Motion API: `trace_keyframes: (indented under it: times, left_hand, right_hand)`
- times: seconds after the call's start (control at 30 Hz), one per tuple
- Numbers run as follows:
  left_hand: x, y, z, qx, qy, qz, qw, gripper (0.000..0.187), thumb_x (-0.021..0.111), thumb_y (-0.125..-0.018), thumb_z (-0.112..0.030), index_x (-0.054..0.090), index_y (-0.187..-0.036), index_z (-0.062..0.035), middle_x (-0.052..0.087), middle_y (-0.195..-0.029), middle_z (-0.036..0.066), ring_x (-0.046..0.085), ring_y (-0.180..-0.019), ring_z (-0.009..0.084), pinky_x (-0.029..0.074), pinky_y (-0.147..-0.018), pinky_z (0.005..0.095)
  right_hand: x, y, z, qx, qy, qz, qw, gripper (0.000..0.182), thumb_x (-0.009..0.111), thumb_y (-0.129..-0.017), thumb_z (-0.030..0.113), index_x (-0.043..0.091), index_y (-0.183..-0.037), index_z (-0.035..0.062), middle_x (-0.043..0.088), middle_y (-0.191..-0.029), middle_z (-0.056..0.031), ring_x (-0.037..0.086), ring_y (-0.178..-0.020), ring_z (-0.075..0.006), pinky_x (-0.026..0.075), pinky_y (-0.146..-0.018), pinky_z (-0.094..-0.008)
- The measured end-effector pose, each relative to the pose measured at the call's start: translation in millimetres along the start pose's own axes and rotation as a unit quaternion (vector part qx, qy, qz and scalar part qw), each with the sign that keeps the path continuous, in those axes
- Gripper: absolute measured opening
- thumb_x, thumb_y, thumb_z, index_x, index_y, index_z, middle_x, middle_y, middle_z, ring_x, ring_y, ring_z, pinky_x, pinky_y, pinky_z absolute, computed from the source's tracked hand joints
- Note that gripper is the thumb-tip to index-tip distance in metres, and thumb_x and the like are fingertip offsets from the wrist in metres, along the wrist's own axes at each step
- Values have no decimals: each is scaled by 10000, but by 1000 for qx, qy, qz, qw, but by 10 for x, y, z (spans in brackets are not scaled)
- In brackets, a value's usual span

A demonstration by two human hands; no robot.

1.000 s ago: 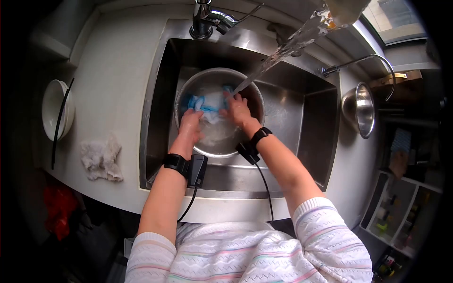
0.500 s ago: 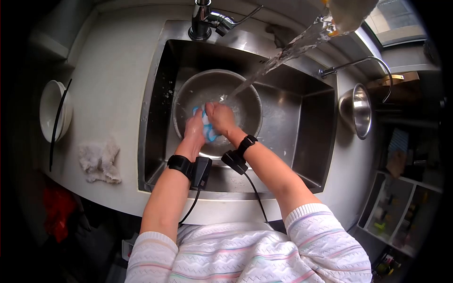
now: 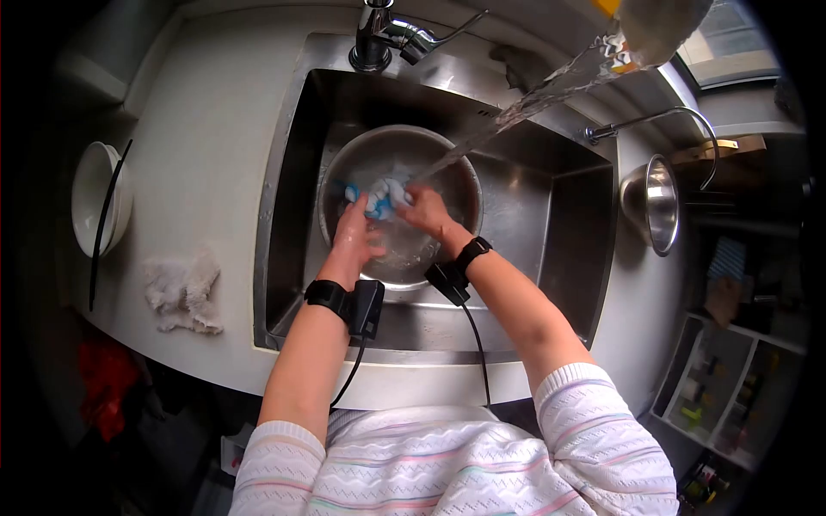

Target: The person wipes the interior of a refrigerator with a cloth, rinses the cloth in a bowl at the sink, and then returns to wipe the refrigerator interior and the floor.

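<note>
The cloth (image 3: 379,196), white with blue parts, lies bunched in the basin (image 3: 463,189), left of its middle and apparently in the water. The left hand (image 3: 351,239) is at the cloth's near left side inside the basin; its grip is spread, the thumb well away from the fingers, with the fingertips touching or just beside the cloth. The right hand (image 3: 428,213) is at the cloth's right side, fingers curled towards it; whether that grip pinches the fabric or only presses on it, I cannot tell.

A stream of water (image 3: 525,105) slants into the basin over its far right rim. The cloth looks wetted through, but it is neither lifted clear of the basin, wrung out nor spread flat, and the water is running, so handling in the water seems to be under way rather than finished.

The basin stands in the sink (image 3: 516,202). Beyond the basin is the tap (image 3: 370,50); well to its right is a metal bowl (image 3: 661,205). Left of the basin, on the table (image 3: 206,112), are a crumpled rag (image 3: 183,292) and white bowls (image 3: 93,202).
</note>
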State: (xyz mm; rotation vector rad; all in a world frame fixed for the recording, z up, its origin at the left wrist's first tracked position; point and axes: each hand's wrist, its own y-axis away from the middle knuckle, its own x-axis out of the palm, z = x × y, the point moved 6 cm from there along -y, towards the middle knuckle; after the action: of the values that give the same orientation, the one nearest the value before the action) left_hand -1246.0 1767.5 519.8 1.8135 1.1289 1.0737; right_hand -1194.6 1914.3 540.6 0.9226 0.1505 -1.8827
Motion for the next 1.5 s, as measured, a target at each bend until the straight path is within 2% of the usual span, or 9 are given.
trace_keyframes:
  times: [0.23, 0.33, 0.5, 0.8, 1.03, 1.2, 1.37, 1.43, 1.5]
  left_hand:
    - [76, -298, 207, 51, 274, 283, 918, 375, 506, -883, -303, 517, -1111, -5, 569, -1065, 112, 551, -983, 236, 428, -839, 368]
    - [-41, -338, 173, 65, 12, -26, 997, 263, 565, -873, -225, 550, -1014, -3, 601, -957, 100, 596, -852, 214, 483, -750, 353]
    - [-2, -112, -103, 177, 87, 21, 980, 300, 539, -887, -200, 509, -1113, -5, 580, -1019, 104, 579, -899, 235, 468, -765, 407]
    - [30, -40, 58, -19, 32, 18, 999, 475, 496, -887, -421, 408, -1260, -140, 460, -1257, 115, 416, -1177, 361, 289, -909, 635]
    - [-5, -535, 270, 60, 192, 173, 964, 487, 444, -885, -488, 490, -1153, -84, 537, -1179, 100, 490, -1091, 268, 375, -918, 407]
    - [126, 94, -115, 82, -22, 44, 995, 332, 526, -888, -276, 476, -1144, -70, 534, -1084, 99, 518, -988, 227, 501, -645, 391]
    - [11, 27, -102, 97, 1, 8, 995, 454, 526, -887, -318, 402, -1248, -73, 401, -1280, 152, 467, -1101, 335, 501, -746, 469]
    - [-28, -9, -40, 72, -60, -39, 995, 520, 500, -899, -355, 333, -1317, -95, 344, -1350, 171, 429, -1160, 406, 485, -785, 497]
    - [-32, 8, -38, 59, -39, -23, 997, 559, 491, -898, -388, 301, -1336, -96, 306, -1379, 172, 417, -1165, 436, 470, -806, 512]
  right_hand:
    - [117, 330, 999, -147, 34, -57, 987, 324, 561, -811, 333, 632, -797, 17, 634, -830, -204, 598, -782, -388, 476, -710, -434]
    - [2, 9, 615, -10, 68, 10, 998, 372, 528, -825, 385, 627, -797, 28, 616, -866, -214, 589, -834, -385, 472, -729, -443]
    - [-260, -153, -265, 44, 71, -71, 994, 401, 585, -796, 343, 545, -1078, 61, 588, -1038, -194, 581, -939, -361, 470, -799, -428]
    - [100, -103, -195, -7, 3, 4, 1000, 339, 619, -769, 263, 601, -1026, 41, 631, -903, -189, 602, -864, -368, 489, -758, -407]
    - [31, 279, 933, -80, -75, -4, 994, 355, 596, -805, 351, 641, -956, 34, 633, -858, -205, 611, -803, -353, 485, -709, -365]
    - [-212, -112, 163, 26, 94, -50, 994, 362, 562, -808, 396, 621, -934, 62, 619, -872, -192, 594, -849, -373, 474, -751, -448]
    - [-181, 76, -52, -19, 193, -135, 972, 387, 604, -790, 336, 554, -1078, 82, 601, -961, -181, 586, -910, -354, 465, -790, -445]
    - [141, 118, -52, -67, 223, 105, 967, 402, 623, -778, 286, 543, -1091, 46, 614, -949, -188, 586, -933, -350, 462, -813, -436]
    - [-19, -57, -200, -35, 133, 35, 990, 365, 616, -780, 275, 568, -1051, 36, 623, -939, -191, 590, -919, -360, 464, -804, -433]
